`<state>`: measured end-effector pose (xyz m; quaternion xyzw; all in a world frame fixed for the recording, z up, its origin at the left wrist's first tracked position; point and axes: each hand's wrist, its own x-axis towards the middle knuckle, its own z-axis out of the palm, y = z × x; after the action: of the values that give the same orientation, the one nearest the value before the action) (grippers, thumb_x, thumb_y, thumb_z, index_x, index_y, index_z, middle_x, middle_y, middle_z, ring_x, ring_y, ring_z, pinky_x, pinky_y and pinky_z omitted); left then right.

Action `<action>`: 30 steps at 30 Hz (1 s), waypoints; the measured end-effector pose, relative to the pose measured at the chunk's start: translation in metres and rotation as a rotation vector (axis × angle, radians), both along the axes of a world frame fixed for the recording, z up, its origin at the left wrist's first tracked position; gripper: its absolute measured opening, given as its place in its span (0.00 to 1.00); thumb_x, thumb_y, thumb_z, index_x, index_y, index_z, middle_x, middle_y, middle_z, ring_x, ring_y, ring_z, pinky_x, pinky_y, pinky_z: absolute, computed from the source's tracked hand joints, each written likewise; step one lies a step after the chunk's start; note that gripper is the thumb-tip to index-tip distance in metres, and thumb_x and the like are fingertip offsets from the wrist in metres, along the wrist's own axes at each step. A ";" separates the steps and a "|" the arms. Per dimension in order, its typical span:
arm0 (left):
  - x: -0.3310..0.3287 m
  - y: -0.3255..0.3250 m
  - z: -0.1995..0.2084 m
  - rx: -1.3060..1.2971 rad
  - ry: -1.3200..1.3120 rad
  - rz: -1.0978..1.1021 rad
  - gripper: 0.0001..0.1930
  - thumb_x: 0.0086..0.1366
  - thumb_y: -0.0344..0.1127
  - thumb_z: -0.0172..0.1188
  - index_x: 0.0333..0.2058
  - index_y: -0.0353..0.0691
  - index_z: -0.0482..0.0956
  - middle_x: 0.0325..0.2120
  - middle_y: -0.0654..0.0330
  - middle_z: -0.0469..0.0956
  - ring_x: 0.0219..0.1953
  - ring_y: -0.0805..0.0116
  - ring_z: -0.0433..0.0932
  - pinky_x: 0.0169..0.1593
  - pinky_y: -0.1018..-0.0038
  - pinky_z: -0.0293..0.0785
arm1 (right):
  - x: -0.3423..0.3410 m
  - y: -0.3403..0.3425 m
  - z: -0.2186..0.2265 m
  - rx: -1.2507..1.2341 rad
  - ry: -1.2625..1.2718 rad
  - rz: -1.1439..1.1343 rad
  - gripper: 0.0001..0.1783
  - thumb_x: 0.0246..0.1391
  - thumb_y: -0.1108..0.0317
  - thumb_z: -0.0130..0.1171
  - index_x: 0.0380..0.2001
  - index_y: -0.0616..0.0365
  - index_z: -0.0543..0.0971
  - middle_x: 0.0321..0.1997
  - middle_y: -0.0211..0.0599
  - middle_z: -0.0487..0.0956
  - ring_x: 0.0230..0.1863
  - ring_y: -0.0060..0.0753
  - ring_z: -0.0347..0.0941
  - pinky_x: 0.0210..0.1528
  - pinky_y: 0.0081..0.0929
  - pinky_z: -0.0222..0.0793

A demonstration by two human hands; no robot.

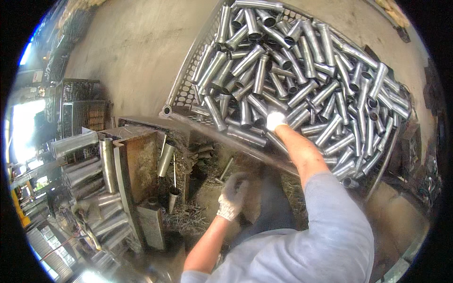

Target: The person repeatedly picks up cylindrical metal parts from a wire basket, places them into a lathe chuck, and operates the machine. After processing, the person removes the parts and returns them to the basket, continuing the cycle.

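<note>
My right hand [275,119], in a white glove, reaches over the near side of a perforated metal crate [183,85] heaped with shiny metal tubes [261,75]. It is at the tubes along the near edge. Glare washes out its fingers, so I cannot tell whether they grip one. Below the crate, in front of my body, my left hand [233,192] hangs in a knitted glove, slightly blurred. Its fingers look loosely bent and apart, and no object shows in it. Many of the tubes have a flared end, and they lie at all angles.
At the left, more tubes [85,172] are stacked beside a rusty metal plate [141,162]. One tube [166,159] leans near the plate's right side. Metal shavings [198,217] litter the ground below. Mesh cages [84,108] stand farther back on the left.
</note>
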<state>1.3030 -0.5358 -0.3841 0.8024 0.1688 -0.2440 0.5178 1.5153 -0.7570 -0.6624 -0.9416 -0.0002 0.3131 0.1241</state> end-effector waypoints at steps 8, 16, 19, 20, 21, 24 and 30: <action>0.093 -0.026 -0.023 -0.613 0.222 0.488 0.29 0.74 0.39 0.64 0.68 0.34 0.67 0.62 0.51 0.76 0.57 0.59 0.80 0.65 0.60 0.75 | 0.005 -0.041 0.141 0.785 0.675 -0.352 0.35 0.51 0.47 0.73 0.54 0.64 0.84 0.53 0.43 0.87 0.52 0.37 0.84 0.53 0.34 0.82; 0.076 0.007 0.016 -0.584 0.278 0.859 0.26 0.62 0.39 0.75 0.54 0.37 0.75 0.40 0.59 0.82 0.41 0.63 0.83 0.45 0.63 0.81 | 0.014 0.019 -0.002 0.171 0.204 -0.269 0.35 0.58 0.38 0.59 0.49 0.60 0.88 0.58 0.61 0.83 0.62 0.54 0.81 0.61 0.42 0.79; -0.006 0.053 0.027 -0.443 0.282 0.846 0.23 0.63 0.38 0.74 0.53 0.39 0.75 0.36 0.59 0.81 0.30 0.63 0.83 0.34 0.67 0.82 | 0.011 0.050 -0.094 0.210 0.043 -0.307 0.34 0.55 0.40 0.60 0.50 0.58 0.88 0.58 0.58 0.83 0.62 0.56 0.81 0.62 0.45 0.78; -0.037 0.071 0.025 -0.313 0.311 0.844 0.24 0.62 0.38 0.74 0.53 0.39 0.76 0.36 0.59 0.82 0.31 0.63 0.83 0.35 0.65 0.82 | 0.015 0.053 -0.111 0.211 0.007 -0.346 0.33 0.54 0.41 0.60 0.50 0.58 0.88 0.58 0.55 0.84 0.61 0.56 0.82 0.62 0.45 0.78; -0.075 0.086 0.023 -0.207 0.319 0.833 0.24 0.62 0.39 0.74 0.53 0.38 0.77 0.36 0.58 0.82 0.32 0.63 0.83 0.37 0.64 0.82 | 0.014 0.050 -0.118 0.226 0.035 -0.358 0.33 0.53 0.41 0.62 0.50 0.58 0.88 0.57 0.53 0.85 0.59 0.54 0.82 0.60 0.46 0.78; -0.201 0.121 0.023 0.144 0.460 0.803 0.27 0.61 0.41 0.76 0.54 0.35 0.80 0.42 0.54 0.84 0.41 0.59 0.84 0.45 0.62 0.81 | 0.021 0.028 -0.094 0.423 0.380 -0.455 0.34 0.51 0.41 0.68 0.50 0.58 0.88 0.53 0.47 0.87 0.52 0.49 0.84 0.54 0.47 0.80; -0.416 0.124 0.024 0.661 0.884 0.497 0.32 0.64 0.48 0.73 0.60 0.32 0.78 0.55 0.46 0.83 0.57 0.51 0.82 0.58 0.59 0.77 | 0.020 -0.024 0.066 0.675 0.523 -0.766 0.31 0.53 0.46 0.72 0.53 0.55 0.84 0.49 0.43 0.85 0.45 0.42 0.82 0.39 0.47 0.82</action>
<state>0.8870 -0.4122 -0.3603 0.6800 0.6172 -0.3606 0.1633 1.5349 -0.7811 -0.5959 -0.6738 0.2720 0.4508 0.5184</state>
